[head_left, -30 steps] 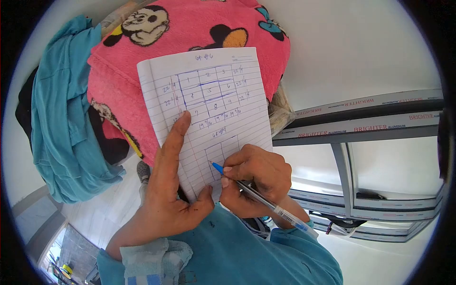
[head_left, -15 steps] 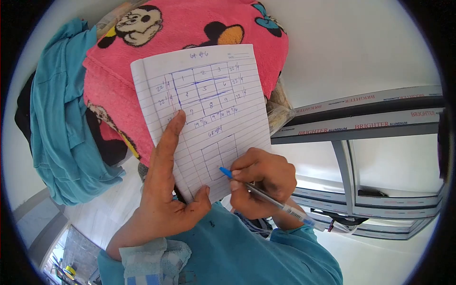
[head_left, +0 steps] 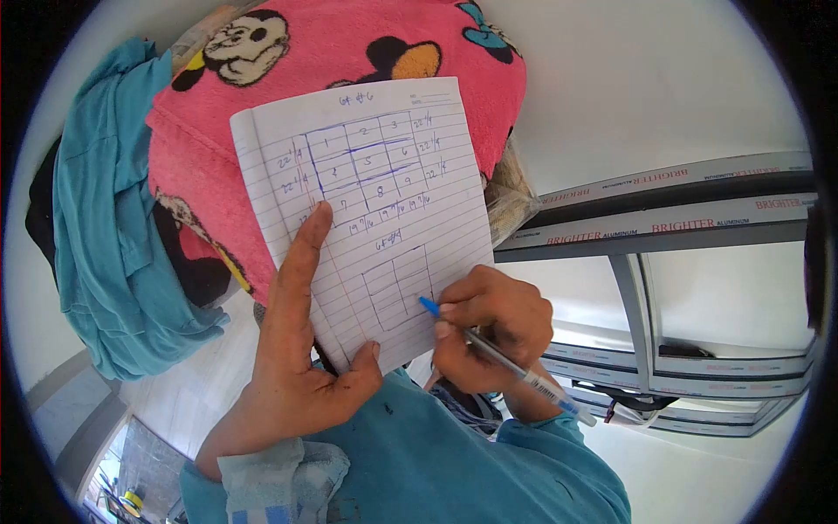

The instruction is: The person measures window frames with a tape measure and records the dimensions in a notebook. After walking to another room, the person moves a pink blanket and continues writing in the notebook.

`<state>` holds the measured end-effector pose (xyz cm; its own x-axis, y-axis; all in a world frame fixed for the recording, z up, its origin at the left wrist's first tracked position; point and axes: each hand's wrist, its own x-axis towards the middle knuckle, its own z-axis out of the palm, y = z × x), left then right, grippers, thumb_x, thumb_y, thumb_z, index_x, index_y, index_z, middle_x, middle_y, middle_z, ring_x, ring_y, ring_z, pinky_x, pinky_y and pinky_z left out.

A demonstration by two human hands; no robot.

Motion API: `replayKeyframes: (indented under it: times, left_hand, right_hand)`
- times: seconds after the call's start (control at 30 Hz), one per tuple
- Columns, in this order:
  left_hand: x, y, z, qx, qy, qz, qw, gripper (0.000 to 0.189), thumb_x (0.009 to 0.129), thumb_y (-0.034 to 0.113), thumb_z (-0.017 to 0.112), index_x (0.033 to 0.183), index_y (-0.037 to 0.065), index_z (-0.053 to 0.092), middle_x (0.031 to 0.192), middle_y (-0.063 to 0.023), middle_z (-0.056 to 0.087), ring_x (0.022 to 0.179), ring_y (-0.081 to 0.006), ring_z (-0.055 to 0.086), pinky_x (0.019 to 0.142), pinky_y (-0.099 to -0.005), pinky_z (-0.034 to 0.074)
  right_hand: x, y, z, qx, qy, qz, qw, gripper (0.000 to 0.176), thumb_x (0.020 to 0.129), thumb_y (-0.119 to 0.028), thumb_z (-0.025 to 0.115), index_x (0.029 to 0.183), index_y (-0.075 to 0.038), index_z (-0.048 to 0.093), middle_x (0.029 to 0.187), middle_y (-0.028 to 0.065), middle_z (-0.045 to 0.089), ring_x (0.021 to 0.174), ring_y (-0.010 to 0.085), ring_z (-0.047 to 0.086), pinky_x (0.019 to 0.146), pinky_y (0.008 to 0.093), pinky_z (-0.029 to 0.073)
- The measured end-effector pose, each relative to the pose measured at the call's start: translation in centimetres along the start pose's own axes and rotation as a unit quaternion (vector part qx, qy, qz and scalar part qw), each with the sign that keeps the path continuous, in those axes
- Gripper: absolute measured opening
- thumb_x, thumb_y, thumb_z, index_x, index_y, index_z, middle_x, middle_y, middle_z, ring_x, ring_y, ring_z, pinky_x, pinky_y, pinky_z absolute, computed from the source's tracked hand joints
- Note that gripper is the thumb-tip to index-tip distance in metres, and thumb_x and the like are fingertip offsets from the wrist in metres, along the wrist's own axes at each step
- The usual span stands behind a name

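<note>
A lined notebook (head_left: pixel 288 175) lies tilted in front of me, its page showing a numbered three-by-three grid with measurements and a smaller hand-drawn grid below. My left hand (head_left: pixel 292 349) grips its lower left side, thumb and index finger on the page, the other fingers hidden behind it. In my right hand (head_left: pixel 497 327) is a clear ballpoint pen with a blue tip (head_left: pixel 524 375), pinched between thumb and fingers. The pen's tip is at the right column of the lower grid, and the hand rests by the notebook's right edge.
Behind the notebook is a pink cartoon-print blanket (head_left: pixel 340 44). Teal cloth (head_left: pixel 113 218) hangs at the left. On the right, grey aluminum frames (head_left: pixel 628 227) with "BRIGHTER ALUMINUM" tape lean by a white wall (head_left: pixel 628 70). Assorted items, including a yellow roll (head_left: pixel 133 502), sit at lower left.
My right hand has moved the pen slightly right and up, from the lower grid's middle to its right column. The notebook has shifted a little left in view, with my left hand still gripping it.
</note>
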<state>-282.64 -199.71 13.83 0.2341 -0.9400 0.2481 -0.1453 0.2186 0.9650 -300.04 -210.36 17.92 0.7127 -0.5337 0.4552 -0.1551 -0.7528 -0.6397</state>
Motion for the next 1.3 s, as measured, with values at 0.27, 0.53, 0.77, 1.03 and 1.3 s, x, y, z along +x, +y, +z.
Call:
replayKeyframes:
  times: [0.27, 0.53, 0.77, 1.03, 1.3]
  left_hand:
    - [0.0, -0.2, 0.2, -0.038, 0.006, 0.003, 0.999, 0.092, 0.064, -0.003, 0.056, 0.147, -0.003, 0.016, 0.148, -0.0246, 0.025, 0.138, -0.0391, 0.027, 0.111, -0.0440, 0.023]
    - [0.1, -0.1, 0.4, -0.014, 0.012, 0.012, 1.000, 0.092, 0.064, -0.002, 0.057, 0.147, -0.003, 0.017, 0.146, -0.0260, 0.028, 0.137, -0.0395, 0.029, 0.110, -0.0444, 0.025]
    - [0.0, 0.2, 0.1, 0.009, 0.003, -0.015, 1.000, 0.092, 0.064, -0.001, 0.058, 0.146, -0.004, 0.018, 0.145, -0.0263, 0.029, 0.135, -0.0401, 0.032, 0.109, -0.0446, 0.028]
    - [0.1, -0.1, 0.1, 0.012, 0.009, 0.012, 1.000, 0.091, 0.064, -0.001, 0.058, 0.146, -0.004, 0.018, 0.145, -0.0262, 0.029, 0.134, -0.0404, 0.032, 0.109, -0.0448, 0.028]
    - [0.0, -0.2, 0.0, 0.019, 0.005, 0.015, 1.000, 0.091, 0.065, -0.001, 0.058, 0.146, -0.004, 0.018, 0.144, -0.0265, 0.029, 0.134, -0.0410, 0.032, 0.109, -0.0447, 0.028]
  right_hand:
    - [-1.0, 0.5, -0.9, 0.145, 0.035, 0.087, 0.985, 0.014, 0.071, 0.005, 0.059, 0.083, 0.002, 0.055, 0.073, 0.0155, 0.061, 0.062, 0.0133, 0.060, 0.056, 0.0247, 0.048]
    - [1.5, -0.1, 0.3, 0.120, -0.028, 0.084, 0.989, 0.016, 0.070, 0.003, 0.064, 0.084, 0.000, 0.058, 0.079, 0.0138, 0.064, 0.065, 0.0138, 0.064, 0.056, 0.0227, 0.049]
    - [2.4, 0.2, 1.0, 0.058, -0.058, 0.004, 0.997, 0.013, 0.069, 0.006, 0.063, 0.080, 0.001, 0.057, 0.075, 0.0133, 0.063, 0.062, 0.0106, 0.060, 0.054, 0.0215, 0.047]
    - [1.5, 1.2, 0.3, 0.077, 0.020, 0.096, 0.992, 0.013, 0.065, 0.002, 0.066, 0.073, -0.002, 0.057, 0.070, 0.0096, 0.063, 0.057, 0.0122, 0.061, 0.053, 0.0226, 0.048]
    - [1.4, 1.3, 0.3, 0.086, 0.011, 0.052, 0.995, 0.013, 0.068, 0.008, 0.060, 0.078, 0.002, 0.055, 0.072, 0.0153, 0.061, 0.061, 0.0109, 0.056, 0.053, 0.0211, 0.041]
